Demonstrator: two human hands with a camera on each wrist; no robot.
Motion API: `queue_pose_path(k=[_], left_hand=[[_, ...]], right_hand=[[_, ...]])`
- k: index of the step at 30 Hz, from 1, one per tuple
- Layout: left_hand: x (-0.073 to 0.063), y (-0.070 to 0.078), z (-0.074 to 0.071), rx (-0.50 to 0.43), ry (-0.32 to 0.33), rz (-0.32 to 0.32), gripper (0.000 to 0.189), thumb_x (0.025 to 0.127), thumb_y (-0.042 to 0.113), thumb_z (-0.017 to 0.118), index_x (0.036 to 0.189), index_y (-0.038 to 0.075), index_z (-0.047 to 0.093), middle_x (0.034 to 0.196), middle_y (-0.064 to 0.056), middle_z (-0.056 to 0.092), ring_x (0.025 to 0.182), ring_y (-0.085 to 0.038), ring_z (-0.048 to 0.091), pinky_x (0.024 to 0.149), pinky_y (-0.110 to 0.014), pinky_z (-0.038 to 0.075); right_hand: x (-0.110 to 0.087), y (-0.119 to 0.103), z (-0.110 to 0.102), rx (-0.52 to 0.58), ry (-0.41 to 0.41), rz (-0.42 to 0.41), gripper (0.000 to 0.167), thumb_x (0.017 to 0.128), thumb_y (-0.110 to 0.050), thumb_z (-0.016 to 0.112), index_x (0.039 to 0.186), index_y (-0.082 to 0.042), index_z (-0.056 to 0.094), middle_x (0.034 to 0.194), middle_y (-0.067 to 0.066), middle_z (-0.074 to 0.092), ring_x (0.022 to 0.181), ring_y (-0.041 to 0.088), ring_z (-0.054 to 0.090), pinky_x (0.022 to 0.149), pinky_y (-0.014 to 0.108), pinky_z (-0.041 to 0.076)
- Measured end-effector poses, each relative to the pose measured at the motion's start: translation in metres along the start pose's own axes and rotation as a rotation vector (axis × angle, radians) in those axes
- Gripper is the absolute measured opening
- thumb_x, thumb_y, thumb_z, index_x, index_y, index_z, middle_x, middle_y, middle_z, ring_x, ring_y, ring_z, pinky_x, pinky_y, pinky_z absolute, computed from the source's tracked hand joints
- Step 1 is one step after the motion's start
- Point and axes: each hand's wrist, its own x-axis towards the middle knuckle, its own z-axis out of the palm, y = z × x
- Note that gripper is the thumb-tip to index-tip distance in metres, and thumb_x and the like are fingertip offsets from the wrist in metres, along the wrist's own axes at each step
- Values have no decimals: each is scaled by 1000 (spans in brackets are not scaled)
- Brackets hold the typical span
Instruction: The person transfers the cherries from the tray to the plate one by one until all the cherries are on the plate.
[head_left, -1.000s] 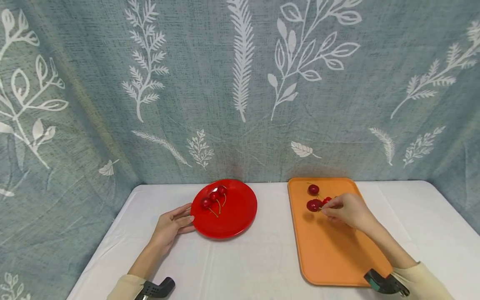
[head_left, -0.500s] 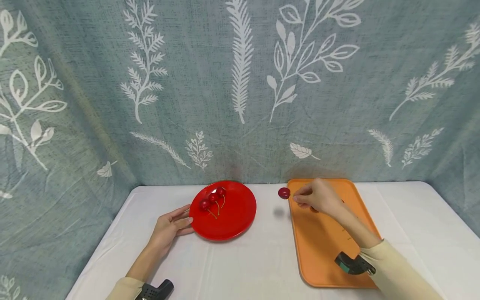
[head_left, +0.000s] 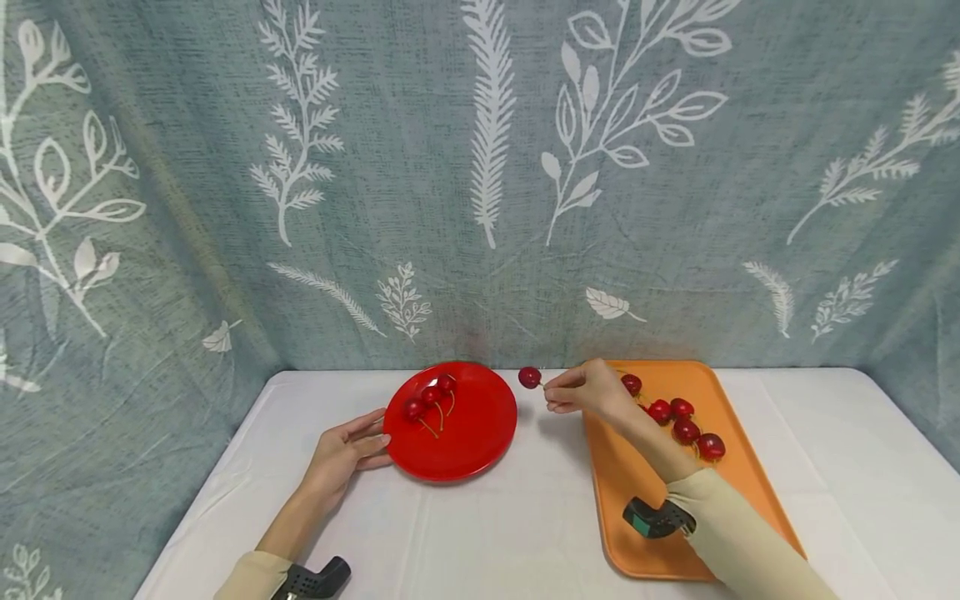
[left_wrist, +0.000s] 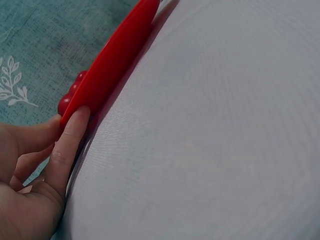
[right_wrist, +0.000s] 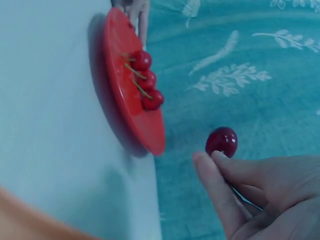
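My left hand (head_left: 337, 457) holds the left rim of a round red plate (head_left: 476, 437), with the rim between thumb and fingers in the left wrist view. Three red cherries with green stems lie on the plate's left half, among them a dark cherry (head_left: 415, 408). Between plate and tray, my right hand (head_left: 592, 390) pinches a cherry (head_left: 529, 377) by its stem, held above the white cloth. In the right wrist view that same cherry (right_wrist: 222, 141) sticks out beyond the thumb and fingertip, apart from the plate.
An orange tray (head_left: 626, 475) lies on the right with several cherries (head_left: 686, 431) on it; my right forearm crosses over it and hides part. A white cloth (head_left: 510, 533) covers the table. A patterned blue-green curtain (head_left: 420, 167) hangs behind.
The right hand has travelled left from above the tray, carrying the cherry toward the plate. More cherries on the tray now show. My left hand has stayed at the plate's rim.
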Motion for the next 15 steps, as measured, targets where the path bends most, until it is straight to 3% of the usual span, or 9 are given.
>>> queue_pose_path(k=[8,15], left_hand=[[0,-1,0,0,9,4,51,96,3,57,145,-1,44,140,-27,49,99,-25,70,80,-32,59],[1,-3,1,-21,10,7,50,96,2,58,144,-2,44,139,-27,50,98,-24,71,80,-33,59]], right_hand=[[12,5,23,148,-17,82,24,88,1,69,107,16,68,89,21,73,76,21,74,80,42,58],[21,11,36,165,-18,78,22,89,1,68,106,14,69,90,21,73,77,21,74,78,37,59]])
